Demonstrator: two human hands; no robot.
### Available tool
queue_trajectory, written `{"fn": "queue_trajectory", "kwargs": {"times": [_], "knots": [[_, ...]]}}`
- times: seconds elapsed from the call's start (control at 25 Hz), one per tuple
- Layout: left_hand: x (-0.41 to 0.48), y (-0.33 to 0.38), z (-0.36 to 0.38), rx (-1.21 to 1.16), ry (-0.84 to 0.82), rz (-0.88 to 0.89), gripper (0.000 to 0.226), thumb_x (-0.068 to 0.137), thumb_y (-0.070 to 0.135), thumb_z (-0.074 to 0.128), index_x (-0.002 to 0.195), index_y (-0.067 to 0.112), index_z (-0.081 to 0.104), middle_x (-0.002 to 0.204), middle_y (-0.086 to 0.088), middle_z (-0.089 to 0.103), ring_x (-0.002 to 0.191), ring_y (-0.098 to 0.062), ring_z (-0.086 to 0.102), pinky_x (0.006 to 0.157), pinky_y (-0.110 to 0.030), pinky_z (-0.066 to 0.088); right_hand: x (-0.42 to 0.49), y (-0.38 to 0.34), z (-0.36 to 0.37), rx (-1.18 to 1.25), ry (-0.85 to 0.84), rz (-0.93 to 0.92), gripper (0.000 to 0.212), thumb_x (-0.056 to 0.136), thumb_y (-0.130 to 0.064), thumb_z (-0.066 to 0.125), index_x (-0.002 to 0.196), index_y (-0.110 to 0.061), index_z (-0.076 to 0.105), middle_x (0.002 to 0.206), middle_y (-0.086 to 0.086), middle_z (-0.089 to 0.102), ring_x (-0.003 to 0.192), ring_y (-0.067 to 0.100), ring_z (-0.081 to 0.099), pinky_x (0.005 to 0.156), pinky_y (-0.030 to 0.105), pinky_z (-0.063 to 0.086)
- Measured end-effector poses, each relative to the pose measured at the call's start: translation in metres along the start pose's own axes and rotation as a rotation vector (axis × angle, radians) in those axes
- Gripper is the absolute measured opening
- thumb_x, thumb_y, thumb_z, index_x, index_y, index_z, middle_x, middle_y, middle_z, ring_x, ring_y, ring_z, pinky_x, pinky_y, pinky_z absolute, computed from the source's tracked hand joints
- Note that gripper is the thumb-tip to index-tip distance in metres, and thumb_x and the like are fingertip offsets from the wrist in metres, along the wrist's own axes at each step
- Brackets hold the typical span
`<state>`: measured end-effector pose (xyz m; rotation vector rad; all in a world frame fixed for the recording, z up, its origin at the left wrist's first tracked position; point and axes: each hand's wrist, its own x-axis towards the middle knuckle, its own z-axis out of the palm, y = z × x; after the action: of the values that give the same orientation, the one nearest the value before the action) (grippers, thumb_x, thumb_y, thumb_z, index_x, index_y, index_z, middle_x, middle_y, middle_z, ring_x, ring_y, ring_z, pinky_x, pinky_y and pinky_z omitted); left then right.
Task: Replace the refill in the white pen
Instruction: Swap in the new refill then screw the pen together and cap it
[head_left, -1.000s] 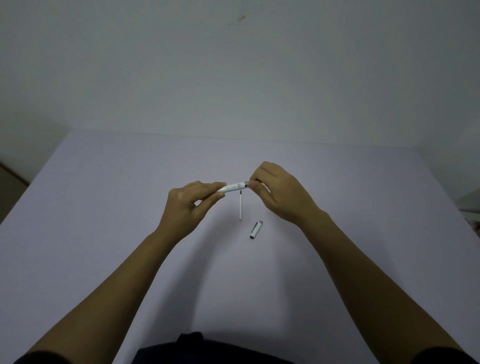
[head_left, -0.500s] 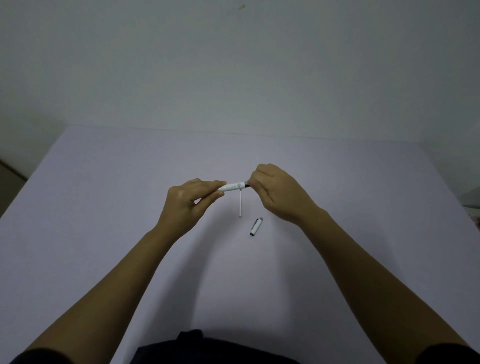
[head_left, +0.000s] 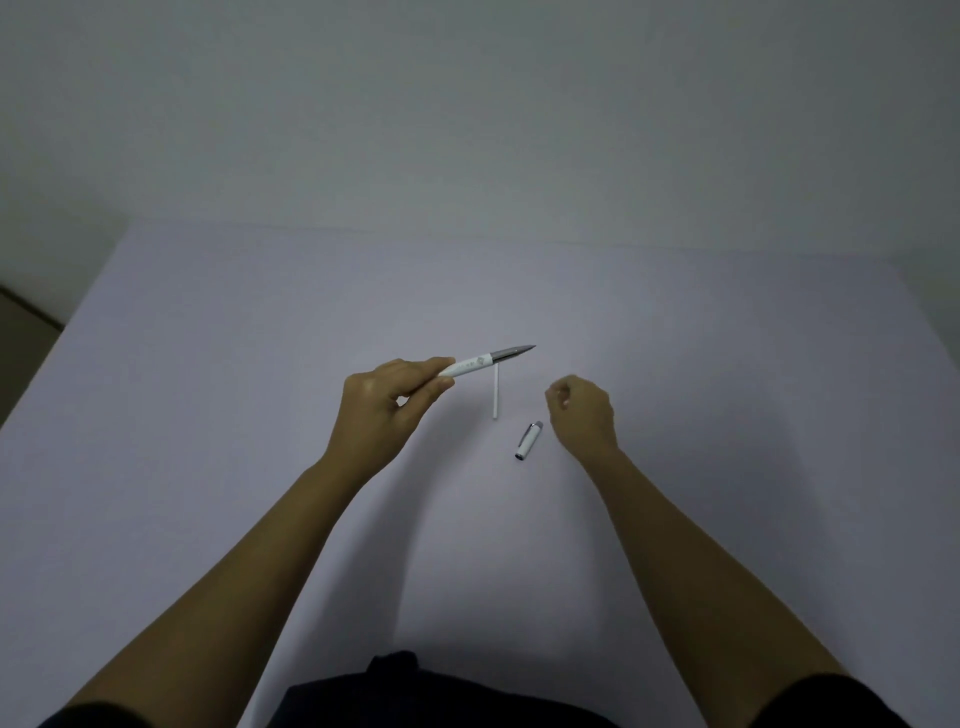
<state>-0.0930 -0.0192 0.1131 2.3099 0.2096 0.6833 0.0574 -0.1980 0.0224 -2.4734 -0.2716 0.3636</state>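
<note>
My left hand grips the white pen by its rear end above the table, and the pen's grey tip points right and slightly up. A thin white refill lies on the table just below the pen, running toward me. The white pen cap with a silver clip lies to the refill's right. My right hand hovers right of the cap with its fingers curled in and nothing in them; it touches neither pen nor cap.
The pale lilac table fills the view up to a plain wall. Its left edge drops to a darker floor. My dark clothing shows at the bottom.
My right hand has let go of the pen's tip and pulled back to the right and toward me. The grey tip now shows in full. My left hand still holds the pen.
</note>
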Motion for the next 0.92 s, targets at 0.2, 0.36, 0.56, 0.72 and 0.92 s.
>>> {"fn": "queue_trajectory", "kwargs": {"times": [0.2,0.36,0.56,0.72,0.92], "knots": [[0.004,-0.006,0.007,-0.007,-0.016,-0.046,0.019,0.083,0.013,0.066,0.101,0.009,0.071,0.073,-0.007,0.073,0.065,-0.014,0.054,0.057,-0.01,0.037,-0.005,0.015,0.045,-0.03,-0.075,0.153,0.033,0.084,-0.019,0.063,0.105,0.005,0.056,0.107,0.023,0.065,0.101,0.035,0.06,0.081,0.035,0.044],[0.0,-0.014,0.011,0.006,-0.027,-0.075,0.019,0.082,0.011,0.067,0.101,0.008,0.071,0.071,-0.008,0.072,0.064,-0.012,0.053,0.057,-0.004,0.035,0.005,0.009,0.044,0.089,-0.057,0.245,0.022,0.08,-0.012,0.064,0.098,0.001,0.066,0.103,0.019,0.071,0.099,0.031,0.064,0.079,0.03,0.046],[-0.007,-0.021,0.014,0.025,-0.028,-0.111,0.019,0.082,0.01,0.068,0.101,0.009,0.071,0.07,-0.008,0.071,0.062,-0.012,0.053,0.059,-0.003,0.036,0.017,-0.018,-0.001,0.633,0.087,0.28,0.014,0.079,-0.022,0.07,0.088,-0.012,0.068,0.086,0.009,0.069,0.079,0.02,0.062,0.071,0.026,0.048],[-0.012,-0.021,0.016,0.009,-0.01,-0.155,0.019,0.083,0.011,0.066,0.102,0.009,0.071,0.066,-0.005,0.067,0.061,-0.002,0.051,0.058,-0.001,0.035,0.015,-0.041,-0.038,0.941,0.033,0.158,0.005,0.081,-0.021,0.068,0.08,-0.018,0.064,0.09,0.012,0.07,0.087,0.019,0.063,0.088,0.036,0.05],[-0.013,-0.013,0.016,-0.022,0.026,-0.169,0.019,0.084,0.013,0.065,0.103,0.011,0.07,0.061,0.005,0.058,0.061,0.009,0.052,0.056,-0.001,0.035,-0.002,-0.056,-0.05,1.073,-0.055,0.099,0.006,0.087,-0.012,0.062,0.082,-0.016,0.063,0.087,0.003,0.069,0.09,0.014,0.063,0.093,0.029,0.049]]}}
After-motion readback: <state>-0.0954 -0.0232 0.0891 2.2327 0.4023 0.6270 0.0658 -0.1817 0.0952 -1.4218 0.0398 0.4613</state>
